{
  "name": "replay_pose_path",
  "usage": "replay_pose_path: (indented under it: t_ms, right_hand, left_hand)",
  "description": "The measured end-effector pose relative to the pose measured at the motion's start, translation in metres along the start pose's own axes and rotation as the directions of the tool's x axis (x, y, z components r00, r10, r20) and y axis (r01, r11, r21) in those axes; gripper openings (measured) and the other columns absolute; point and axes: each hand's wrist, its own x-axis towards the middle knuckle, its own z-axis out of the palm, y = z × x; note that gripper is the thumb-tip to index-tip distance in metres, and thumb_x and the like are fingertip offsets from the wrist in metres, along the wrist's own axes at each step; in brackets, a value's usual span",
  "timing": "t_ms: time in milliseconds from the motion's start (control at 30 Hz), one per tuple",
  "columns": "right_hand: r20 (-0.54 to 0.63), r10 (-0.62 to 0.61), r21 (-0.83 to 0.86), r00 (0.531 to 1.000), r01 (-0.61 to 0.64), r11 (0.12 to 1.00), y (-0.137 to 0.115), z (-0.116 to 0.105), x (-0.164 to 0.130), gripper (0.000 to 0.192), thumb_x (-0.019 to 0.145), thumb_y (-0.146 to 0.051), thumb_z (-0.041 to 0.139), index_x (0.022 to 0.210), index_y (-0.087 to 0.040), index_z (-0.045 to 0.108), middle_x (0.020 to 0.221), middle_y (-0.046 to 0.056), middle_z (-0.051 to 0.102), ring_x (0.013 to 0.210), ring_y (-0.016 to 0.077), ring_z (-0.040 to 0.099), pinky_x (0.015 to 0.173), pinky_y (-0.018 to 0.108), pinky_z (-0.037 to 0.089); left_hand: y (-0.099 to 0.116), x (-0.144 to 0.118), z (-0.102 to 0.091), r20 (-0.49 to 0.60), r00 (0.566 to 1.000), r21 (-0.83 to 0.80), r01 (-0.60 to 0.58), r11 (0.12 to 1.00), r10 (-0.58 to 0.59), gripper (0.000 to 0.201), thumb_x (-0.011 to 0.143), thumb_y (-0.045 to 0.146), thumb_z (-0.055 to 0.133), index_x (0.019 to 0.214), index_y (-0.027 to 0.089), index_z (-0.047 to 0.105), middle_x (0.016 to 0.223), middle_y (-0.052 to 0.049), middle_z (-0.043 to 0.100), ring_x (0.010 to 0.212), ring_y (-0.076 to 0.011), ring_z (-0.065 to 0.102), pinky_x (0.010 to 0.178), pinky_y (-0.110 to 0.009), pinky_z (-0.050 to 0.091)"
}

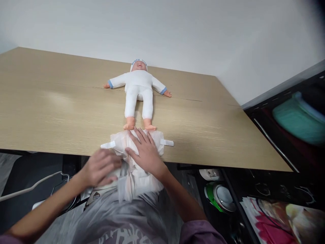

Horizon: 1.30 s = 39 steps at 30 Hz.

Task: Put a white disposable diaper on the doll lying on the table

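Observation:
A baby doll in a white suit and cap lies on its back on the wooden table, feet toward me. Just below its feet a white diaper lies spread at the table's front edge, its tabs sticking out left and right, its lower half hanging over the edge. My right hand presses flat on the diaper's top part, fingers spread. My left hand grips the diaper's lower part at the table edge, fingers curled around it.
A dark shelf unit stands to the right with a teal container. Below the table's right side sit a green and white round object and colourful packets. A white cable runs at lower left.

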Motion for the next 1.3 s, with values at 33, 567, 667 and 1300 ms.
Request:
replay_pose_path:
  t_ms: [33, 567, 667, 1300]
  right_hand:
    - [0.001, 0.000, -0.007, 1.000, 0.000, 1.000, -0.001, 0.000, 0.000, 0.073, 0.120, -0.059, 0.059, 0.183, -0.024, 0.046, 0.189, 0.015, 0.045, 0.180, 0.0356, 0.036, 0.148, 0.068, 0.026]
    - [0.115, 0.065, -0.058, 0.991, -0.059, 0.997, -0.007, -0.011, 0.002, 0.074, 0.121, -0.060, 0.054, 0.184, -0.021, 0.047, 0.192, 0.014, 0.040, 0.182, 0.0332, 0.032, 0.151, 0.064, 0.021]
    - [0.134, 0.064, -0.054, 0.989, -0.057, 0.997, -0.005, -0.014, 0.004, 0.074, 0.121, -0.061, 0.055, 0.184, -0.023, 0.046, 0.195, 0.013, 0.033, 0.184, 0.0325, 0.028, 0.151, 0.064, 0.022]
    - [0.176, 0.059, -0.165, 0.983, -0.030, 0.986, 0.104, 0.016, 0.223, 0.082, 0.120, -0.066, 0.050, 0.188, -0.021, 0.037, 0.196, 0.018, 0.027, 0.183, 0.0453, 0.022, 0.147, 0.074, 0.021]
  left_hand:
    - [-0.016, 0.021, -0.010, -0.047, 0.999, 0.087, 0.003, 0.996, 0.001, 0.050, 0.121, 0.061, 0.050, 0.125, 0.022, 0.082, 0.124, -0.012, 0.082, 0.118, -0.0306, 0.074, 0.111, -0.050, 0.056]
    - [-0.123, 0.231, -0.012, 0.451, 0.839, 0.244, -0.442, 0.863, 0.303, 0.049, 0.102, 0.023, 0.066, 0.149, 0.032, 0.075, 0.176, -0.004, 0.065, 0.162, -0.0390, 0.056, 0.128, -0.054, 0.046]
    - [-0.127, 0.241, -0.006, 0.360, 0.852, 0.173, -0.462, 0.870, 0.381, 0.034, 0.112, 0.037, 0.056, 0.135, 0.029, 0.079, 0.157, -0.009, 0.079, 0.147, -0.0406, 0.066, 0.119, -0.056, 0.049]
    - [-0.115, 0.309, -0.115, -0.132, 0.968, -0.317, -0.245, 0.916, 0.213, 0.042, 0.102, 0.047, 0.090, 0.130, 0.021, 0.071, 0.135, -0.005, 0.080, 0.128, -0.0279, 0.078, 0.108, -0.038, 0.059]
